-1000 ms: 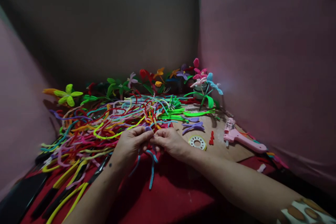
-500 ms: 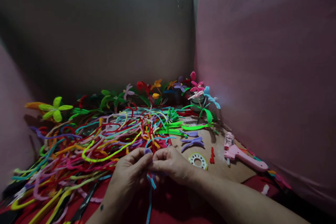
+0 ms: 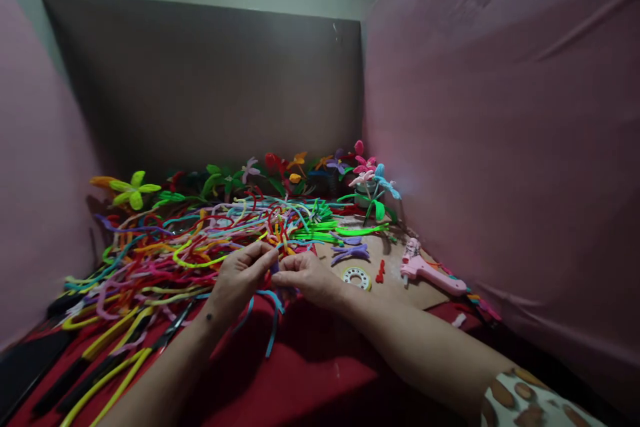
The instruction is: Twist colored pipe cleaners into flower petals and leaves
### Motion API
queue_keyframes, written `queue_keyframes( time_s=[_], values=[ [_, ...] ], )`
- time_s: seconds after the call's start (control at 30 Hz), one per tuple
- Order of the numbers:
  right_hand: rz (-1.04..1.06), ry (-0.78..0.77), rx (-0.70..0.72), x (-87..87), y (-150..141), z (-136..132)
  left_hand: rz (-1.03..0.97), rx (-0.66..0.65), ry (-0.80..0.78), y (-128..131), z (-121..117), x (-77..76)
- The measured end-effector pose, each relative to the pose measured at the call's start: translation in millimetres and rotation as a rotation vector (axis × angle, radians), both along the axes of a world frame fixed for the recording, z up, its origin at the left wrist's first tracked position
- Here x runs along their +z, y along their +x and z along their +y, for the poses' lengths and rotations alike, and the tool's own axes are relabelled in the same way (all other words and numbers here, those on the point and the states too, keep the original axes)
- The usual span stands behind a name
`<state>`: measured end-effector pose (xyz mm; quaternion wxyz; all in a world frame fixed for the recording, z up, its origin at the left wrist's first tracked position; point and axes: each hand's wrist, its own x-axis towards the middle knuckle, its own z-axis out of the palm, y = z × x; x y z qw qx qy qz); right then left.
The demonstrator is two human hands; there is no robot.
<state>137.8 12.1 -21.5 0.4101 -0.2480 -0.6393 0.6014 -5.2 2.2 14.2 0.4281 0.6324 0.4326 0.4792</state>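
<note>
Close together in front of me, my left hand [image 3: 244, 275] and my right hand [image 3: 311, 278] are both closed in a pinch. A small purple pipe cleaner piece [image 3: 275, 267] shows between their fingertips, mostly covered by the fingers. Light-blue pipe cleaners [image 3: 275, 323] dangle below the hands; whether they join the purple piece is hidden. Just beyond the hands, loose pipe cleaners [image 3: 200, 263] of many colours lie in a heap. Purple petal shapes [image 3: 351, 252] rest on the cardboard [image 3: 390, 293] to the right of my right hand.
A white tape spool [image 3: 357, 278], a small red piece [image 3: 381, 271] and a pink glue gun [image 3: 431, 273] lie at the right. Finished pipe cleaner flowers [image 3: 135, 191] line the back, some in a jar [image 3: 364, 196]. Black-handled tools [image 3: 75, 373] lie front left on red cloth [image 3: 320, 373].
The camera view has tilted up and shifted. My hands are slightly farther apart at the fingertips, and more of the light-blue pipe cleaners shows below them.
</note>
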Motion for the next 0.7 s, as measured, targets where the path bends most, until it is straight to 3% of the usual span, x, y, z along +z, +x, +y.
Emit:
queue_keyframes(
  time_s=[0.17,0.27,0.53,0.6,0.7],
  values=[
    [-0.010,-0.024,0.033,2.2,2.9,3.2,-0.065,-0.065,-0.088,-3.4,4.6,-1.7],
    [-0.013,-0.044,0.060,4.7,3.3,0.9,0.012,-0.091,-0.068,-4.1,3.3,1.4],
    [-0.052,-0.055,0.033,1.9,-0.2,-1.9,0.388,-0.028,0.337,-10.4,9.4,1.4],
    [-0.051,-0.045,0.035,1.8,-0.5,-1.3,0.348,-0.026,0.306,-10.7,10.5,0.2],
    [-0.041,0.000,0.011,1.8,0.0,0.3,0.186,-0.049,0.122,-8.5,9.2,-0.7]
  ],
)
